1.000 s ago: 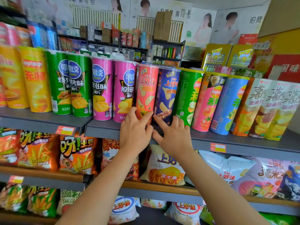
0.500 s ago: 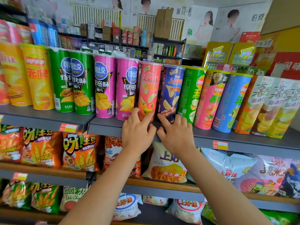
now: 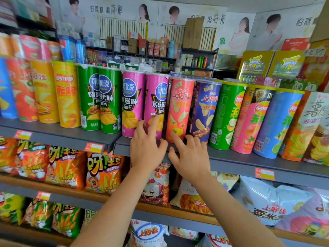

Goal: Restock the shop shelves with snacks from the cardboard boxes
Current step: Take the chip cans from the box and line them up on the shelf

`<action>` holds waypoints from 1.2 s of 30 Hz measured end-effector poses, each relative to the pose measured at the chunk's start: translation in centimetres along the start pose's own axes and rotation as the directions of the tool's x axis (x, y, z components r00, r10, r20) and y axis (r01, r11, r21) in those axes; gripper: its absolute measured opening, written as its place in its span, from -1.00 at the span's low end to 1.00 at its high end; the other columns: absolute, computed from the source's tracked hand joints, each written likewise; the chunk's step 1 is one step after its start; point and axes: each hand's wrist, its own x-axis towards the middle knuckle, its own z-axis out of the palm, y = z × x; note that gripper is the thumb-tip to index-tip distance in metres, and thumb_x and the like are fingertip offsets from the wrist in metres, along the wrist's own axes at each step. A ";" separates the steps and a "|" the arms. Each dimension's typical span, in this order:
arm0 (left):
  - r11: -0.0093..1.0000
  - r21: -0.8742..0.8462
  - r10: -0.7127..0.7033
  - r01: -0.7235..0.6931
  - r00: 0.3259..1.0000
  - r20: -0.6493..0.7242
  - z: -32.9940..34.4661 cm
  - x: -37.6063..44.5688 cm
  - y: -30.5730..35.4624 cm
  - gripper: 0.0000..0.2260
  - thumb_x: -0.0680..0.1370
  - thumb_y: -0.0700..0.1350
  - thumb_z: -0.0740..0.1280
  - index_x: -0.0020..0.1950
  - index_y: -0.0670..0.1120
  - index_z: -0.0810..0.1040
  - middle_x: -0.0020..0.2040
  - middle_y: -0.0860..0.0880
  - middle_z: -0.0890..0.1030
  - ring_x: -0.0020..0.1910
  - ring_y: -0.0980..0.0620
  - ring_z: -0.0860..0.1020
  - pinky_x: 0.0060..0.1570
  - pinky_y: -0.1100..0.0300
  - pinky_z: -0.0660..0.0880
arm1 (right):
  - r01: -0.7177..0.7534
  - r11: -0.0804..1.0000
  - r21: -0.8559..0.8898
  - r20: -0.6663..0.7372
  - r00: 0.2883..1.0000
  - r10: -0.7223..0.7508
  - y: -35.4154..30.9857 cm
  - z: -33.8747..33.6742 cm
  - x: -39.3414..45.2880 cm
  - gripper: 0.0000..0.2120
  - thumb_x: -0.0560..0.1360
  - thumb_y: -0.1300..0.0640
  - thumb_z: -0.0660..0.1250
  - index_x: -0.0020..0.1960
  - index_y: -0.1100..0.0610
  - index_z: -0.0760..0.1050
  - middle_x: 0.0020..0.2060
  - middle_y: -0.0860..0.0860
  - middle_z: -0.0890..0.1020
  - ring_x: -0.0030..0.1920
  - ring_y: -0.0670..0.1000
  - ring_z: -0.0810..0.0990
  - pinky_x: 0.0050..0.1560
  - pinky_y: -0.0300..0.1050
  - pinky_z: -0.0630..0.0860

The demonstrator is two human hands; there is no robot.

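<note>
Progress, judged from the shelf alone: the grey top shelf (image 3: 231, 162) carries an unbroken front row of snack cans, and the bag shelves under it look full. No cardboard restocking box is in view near the person, so how much stock remains cannot be told. The step in hand looks like straightening, not loading.

Left of the fingers: two green cans (image 3: 99, 98), upright, touching each other.

Left hand (image 3: 146, 147): fingers spread and fairly straight, nothing gripped. The raised forefinger lies on the lower front of the right-hand pink can (image 3: 156, 106); the neighbouring finger touches near that can's foot. The thumb points right, toward the other hand.

Between the two hands' fingertips: the salmon-red can (image 3: 179, 109), standing at the shelf edge, close beside the pink can.

Right hand (image 3: 189, 158): fingers spread, nothing held. Forefinger touches the base of the salmon-red can; the other fingers rest along the shelf lip beneath the purple can (image 3: 206, 107). Whether they touch that can cannot be told.

Right of the fingers: green, pink and blue cans lean slightly rightward, possibly a lens effect.
</note>
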 end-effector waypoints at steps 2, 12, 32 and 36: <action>1.000 0.005 -0.006 0.006 1.000 -0.015 0.2 0.1 -0.2 -0.31 0.47 0.07 0.32 0.57 0.12 0.16 0.42 -0.16 0.35 0.34 -0.17 0.40 0.15 -0.09 0.49 | 0.003 0.999 -0.035 -0.020 1.000 -0.004 0.1 0.5 -0.1 -0.50 0.54 -0.14 0.09 0.41 -0.05 0.45 -0.02 0.15 0.60 -0.04 0.21 0.53 -0.06 0.07 0.44; 1.000 -0.017 -0.027 0.027 0.999 -0.026 0.1 -0.1 0.1 -0.35 0.46 0.05 0.31 0.53 -0.01 0.21 0.35 -0.11 0.40 0.30 -0.12 0.41 0.16 -0.05 0.47 | -0.006 0.999 -0.040 -0.099 0.995 0.002 0.0 1.0 0.0 -0.53 0.51 -0.12 0.16 0.36 0.02 0.48 -0.06 0.14 0.55 -0.07 0.20 0.52 -0.09 0.06 0.42; 0.964 0.245 0.036 -0.103 0.964 0.265 -4.3 -6.7 -1.0 -0.41 0.51 0.00 0.38 0.50 -0.13 0.34 0.48 -0.12 0.36 0.49 -0.13 0.27 0.47 -0.05 0.25 | 0.021 0.991 0.131 -0.098 0.995 -0.008 0.0 0.7 -4.7 -0.62 0.48 -0.01 0.20 0.09 0.28 0.51 -0.01 0.21 0.56 0.08 0.24 0.55 0.27 0.22 0.40; 0.964 0.231 0.045 -0.130 0.939 0.340 -5.0 -7.2 -1.0 -0.28 0.54 0.03 0.38 0.60 -0.11 0.13 0.60 -0.09 0.14 0.60 -0.07 0.04 0.57 0.05 0.01 | 0.014 0.992 0.127 0.055 0.998 -0.021 0.0 -0.4 -5.4 -0.40 0.48 -0.07 0.08 0.30 0.34 0.47 0.19 0.26 0.57 0.28 0.26 0.51 0.39 0.26 0.35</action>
